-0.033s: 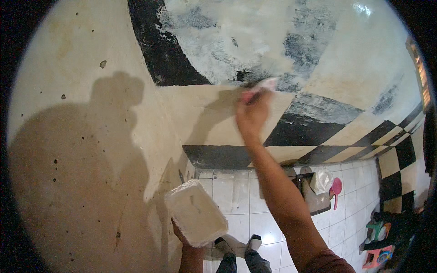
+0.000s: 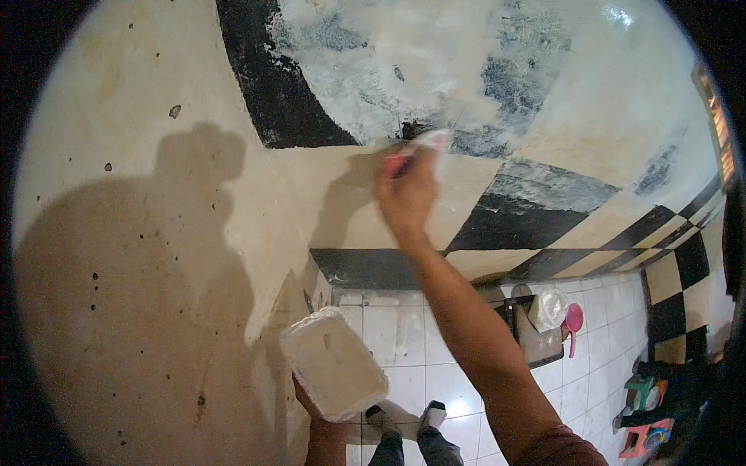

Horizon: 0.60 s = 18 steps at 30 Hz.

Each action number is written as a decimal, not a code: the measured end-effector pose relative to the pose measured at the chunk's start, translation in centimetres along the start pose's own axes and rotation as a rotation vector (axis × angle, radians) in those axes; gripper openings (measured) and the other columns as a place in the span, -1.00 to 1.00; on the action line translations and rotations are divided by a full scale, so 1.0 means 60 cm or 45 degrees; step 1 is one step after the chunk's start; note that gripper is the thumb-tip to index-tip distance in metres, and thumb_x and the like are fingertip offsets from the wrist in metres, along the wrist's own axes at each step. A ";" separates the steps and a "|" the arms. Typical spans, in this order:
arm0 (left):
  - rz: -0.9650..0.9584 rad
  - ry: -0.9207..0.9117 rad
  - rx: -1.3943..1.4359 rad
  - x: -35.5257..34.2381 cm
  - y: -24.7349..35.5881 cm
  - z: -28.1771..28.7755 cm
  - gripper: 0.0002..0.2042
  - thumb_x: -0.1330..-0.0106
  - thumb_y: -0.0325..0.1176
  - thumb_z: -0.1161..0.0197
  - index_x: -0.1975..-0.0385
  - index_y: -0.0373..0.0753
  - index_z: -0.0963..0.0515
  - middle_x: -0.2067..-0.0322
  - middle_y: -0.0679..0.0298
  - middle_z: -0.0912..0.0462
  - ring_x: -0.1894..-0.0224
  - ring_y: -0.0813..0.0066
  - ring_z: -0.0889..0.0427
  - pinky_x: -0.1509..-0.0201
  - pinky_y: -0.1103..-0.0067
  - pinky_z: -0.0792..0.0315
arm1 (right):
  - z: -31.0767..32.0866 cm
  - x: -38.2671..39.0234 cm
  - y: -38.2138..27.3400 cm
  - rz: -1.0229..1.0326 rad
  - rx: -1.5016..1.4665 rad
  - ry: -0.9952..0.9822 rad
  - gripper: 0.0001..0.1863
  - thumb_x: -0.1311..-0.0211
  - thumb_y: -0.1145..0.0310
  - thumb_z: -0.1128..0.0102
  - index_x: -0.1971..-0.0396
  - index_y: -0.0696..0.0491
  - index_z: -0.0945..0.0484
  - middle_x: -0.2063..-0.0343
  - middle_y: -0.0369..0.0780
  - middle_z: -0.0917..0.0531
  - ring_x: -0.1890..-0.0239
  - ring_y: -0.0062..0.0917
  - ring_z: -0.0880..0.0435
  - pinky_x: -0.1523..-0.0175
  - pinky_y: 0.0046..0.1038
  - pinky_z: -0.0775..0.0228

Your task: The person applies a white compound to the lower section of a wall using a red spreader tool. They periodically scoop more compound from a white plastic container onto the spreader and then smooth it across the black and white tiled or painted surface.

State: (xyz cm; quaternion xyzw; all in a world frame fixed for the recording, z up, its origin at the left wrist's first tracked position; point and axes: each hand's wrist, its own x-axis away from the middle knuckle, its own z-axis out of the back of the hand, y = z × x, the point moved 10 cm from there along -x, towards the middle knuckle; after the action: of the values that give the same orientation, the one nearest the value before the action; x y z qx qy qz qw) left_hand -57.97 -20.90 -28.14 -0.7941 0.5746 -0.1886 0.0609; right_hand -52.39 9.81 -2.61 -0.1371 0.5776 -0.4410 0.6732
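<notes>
White paste covers part of the black-checked wall (image 2: pixel 155 116). Right hand (image 2: pixel 406 190) grips a scraper (image 2: pixel 426 146), blade pressed to the wall at the black patch's lower edge. Left hand (image 2: pixel 322 419) holds a white tub (image 2: pixel 334 373) from below, above the tiled floor (image 2: pixel 404 334). Nothing looks different from a moment ago.

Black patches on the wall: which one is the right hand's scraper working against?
The big curved black patch at the top; the scraper in the right hand meets its whitened lower edge, above the lower checkers.

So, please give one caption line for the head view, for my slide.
Right hand spreads white filler on a black-and-cream wall; left hand holds a white rectangular tub.
</notes>
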 end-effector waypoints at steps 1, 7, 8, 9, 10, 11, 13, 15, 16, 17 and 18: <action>-0.071 -0.048 -0.895 0.000 0.022 0.022 -0.13 -0.16 0.46 0.11 -0.39 0.00 -0.12 -0.26 0.07 -0.33 -0.12 -0.15 -0.47 -0.13 -0.14 -0.34 | -0.052 0.022 -0.051 0.056 -0.022 -0.187 -0.73 -0.21 0.31 -0.17 0.22 0.11 -0.34 0.45 -0.04 -0.54 0.43 -0.05 -0.59 0.34 -0.11 -0.42; -0.006 -0.115 -0.605 -0.004 -0.020 -0.069 -0.11 -0.14 0.46 0.07 -0.39 0.00 -0.10 -0.27 0.08 -0.31 -0.14 -0.13 -0.46 -0.13 -0.16 -0.33 | -0.041 0.058 -0.198 0.663 0.137 -0.407 -0.69 -0.10 0.34 -0.24 0.18 0.02 -0.37 0.45 -0.17 -0.52 0.45 -0.18 -0.58 0.37 -0.16 -0.43; 0.030 -0.176 -0.639 -0.001 -0.018 -0.073 -0.10 -0.13 0.47 0.06 -0.39 0.00 -0.10 -0.27 0.09 -0.32 -0.14 -0.12 -0.46 -0.13 -0.17 -0.33 | -0.009 0.066 -0.222 0.961 0.137 -0.209 -0.65 -0.04 0.31 -0.30 0.20 -0.01 -0.37 0.53 -0.22 -0.49 0.53 -0.23 -0.55 0.40 -0.22 -0.42; -0.052 -0.104 -0.729 -0.003 0.014 -0.033 -0.10 -0.12 0.46 0.05 -0.39 0.01 -0.10 -0.28 0.09 -0.31 -0.16 -0.12 -0.44 -0.15 -0.17 -0.32 | -0.004 0.057 -0.216 1.052 0.275 -0.200 -0.61 0.00 0.27 -0.30 0.16 -0.03 -0.41 0.46 -0.27 -0.45 0.42 -0.34 -0.55 0.35 -0.27 -0.42; -0.128 -0.022 -0.819 -0.004 0.035 -0.003 -0.10 -0.11 0.46 0.03 -0.39 0.02 -0.09 -0.28 0.10 -0.31 -0.18 -0.11 -0.43 -0.17 -0.17 -0.30 | -0.005 0.044 -0.182 1.050 0.278 -0.205 -0.61 0.00 0.27 -0.30 0.16 -0.03 -0.41 0.46 -0.27 -0.45 0.42 -0.34 -0.55 0.35 -0.27 -0.42; -0.105 -0.021 -0.813 -0.005 0.016 -0.011 -0.10 -0.11 0.46 0.03 -0.39 0.02 -0.09 -0.28 0.10 -0.31 -0.18 -0.11 -0.43 -0.17 -0.17 -0.30 | -0.020 0.033 -0.123 1.092 0.540 -0.209 -0.60 0.01 0.28 -0.29 0.14 -0.02 -0.41 0.38 -0.26 -0.46 0.34 -0.35 -0.55 0.30 -0.26 -0.43; -0.197 0.053 -0.666 -0.001 -0.008 -0.046 -0.34 -0.32 0.26 0.12 -0.31 -0.02 -0.26 -0.20 0.21 -0.41 -0.17 0.04 -0.45 -0.20 0.02 -0.36 | -0.059 0.065 0.005 1.212 0.945 -0.334 -0.60 -0.01 0.31 -0.26 0.10 -0.01 -0.41 0.24 -0.22 -0.47 0.20 -0.35 -0.53 0.20 -0.24 -0.46; -0.151 0.091 -0.534 -0.014 -0.038 -0.059 -0.23 -0.23 0.35 0.07 -0.35 0.00 -0.18 -0.25 0.17 -0.35 -0.19 -0.02 -0.43 -0.22 -0.05 -0.31 | -0.054 0.144 0.124 1.348 1.097 -0.502 -0.61 -0.06 0.34 -0.23 0.07 -0.02 -0.39 0.12 -0.19 -0.46 0.13 -0.31 -0.52 0.15 -0.21 -0.48; -0.141 0.112 -0.472 -0.020 -0.040 -0.052 -0.18 -0.18 0.39 0.04 -0.37 0.01 -0.14 -0.27 0.15 -0.32 -0.20 -0.05 -0.41 -0.23 -0.08 -0.29 | -0.042 0.185 0.150 1.410 1.061 -0.554 -0.61 -0.09 0.35 -0.21 0.05 -0.03 -0.38 0.07 -0.18 -0.46 0.12 -0.29 -0.52 0.14 -0.20 -0.50; -0.154 0.133 -0.414 -0.022 -0.034 -0.046 -0.12 -0.14 0.43 0.01 -0.39 0.02 -0.10 -0.29 0.13 -0.30 -0.21 -0.08 -0.40 -0.23 -0.12 -0.26 | -0.033 0.208 0.159 1.248 0.908 -0.673 -0.62 -0.14 0.34 -0.16 0.01 -0.01 -0.38 0.13 -0.14 -0.50 0.18 -0.23 -0.55 0.18 -0.19 -0.52; -0.148 0.006 -0.560 -0.027 -0.026 -0.044 -0.13 -0.13 0.42 0.01 -0.40 0.04 -0.09 -0.29 0.14 -0.30 -0.22 -0.07 -0.39 -0.24 -0.13 -0.25 | -0.031 0.228 0.163 1.083 0.746 -0.789 -0.62 -0.19 0.33 -0.11 -0.02 0.00 -0.37 0.20 -0.09 -0.54 0.24 -0.18 -0.58 0.22 -0.17 -0.54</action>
State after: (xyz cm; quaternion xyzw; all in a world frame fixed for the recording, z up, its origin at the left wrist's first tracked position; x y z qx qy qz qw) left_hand -57.97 -18.57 -25.61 -0.8195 0.5554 -0.0640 -0.1262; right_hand -50.57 5.69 -18.93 0.1750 0.2131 -0.2135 0.9372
